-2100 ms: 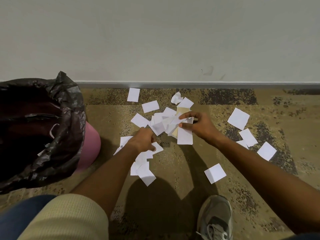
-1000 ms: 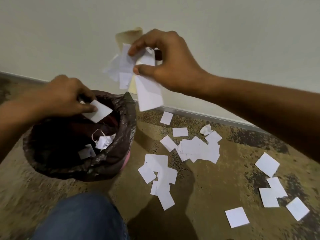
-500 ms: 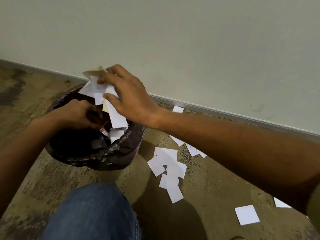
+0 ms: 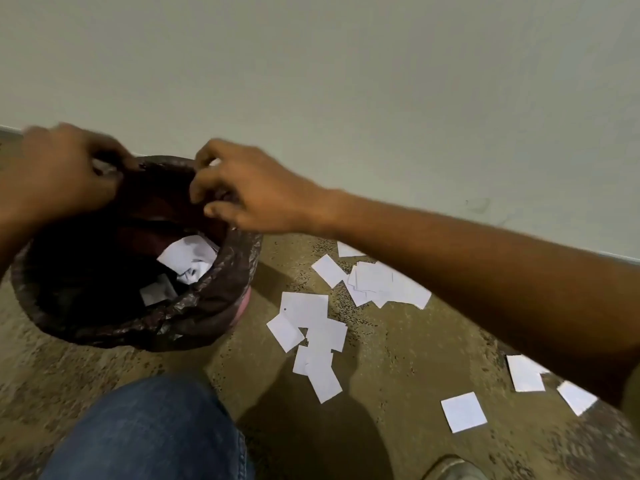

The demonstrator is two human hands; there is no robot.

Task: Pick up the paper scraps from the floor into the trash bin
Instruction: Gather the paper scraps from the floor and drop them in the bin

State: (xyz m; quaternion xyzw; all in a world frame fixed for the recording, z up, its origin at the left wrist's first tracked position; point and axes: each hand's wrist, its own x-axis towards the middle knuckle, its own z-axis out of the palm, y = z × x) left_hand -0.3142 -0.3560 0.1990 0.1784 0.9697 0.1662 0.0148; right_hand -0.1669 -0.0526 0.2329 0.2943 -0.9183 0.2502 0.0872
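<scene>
The trash bin (image 4: 211, 306), pink with a black liner, stands on the floor at the left, with white paper scraps (image 4: 188, 258) lying inside it. My right hand (image 4: 249, 188) hovers over the bin's far right rim, fingers apart and holding nothing. My left hand (image 4: 59, 171) is blurred at the far left rim with its fingers curled; a pale streak shows between them. More white scraps lie on the floor to the right: a cluster (image 4: 311, 327), an overlapping pile (image 4: 381, 282), and single squares (image 4: 464, 410) nearer me.
A pale wall with a baseboard (image 4: 616, 258) runs behind the bin. My knee in blue jeans (image 4: 149, 431) is at the bottom, just in front of the bin. A grey shoe (image 4: 453, 469) shows at the lower right. The floor is mottled brown.
My right hand let its bunch of scraps drop into the bin and now has its fingers spread. My left hand rose from inside the bin to the far rim.
</scene>
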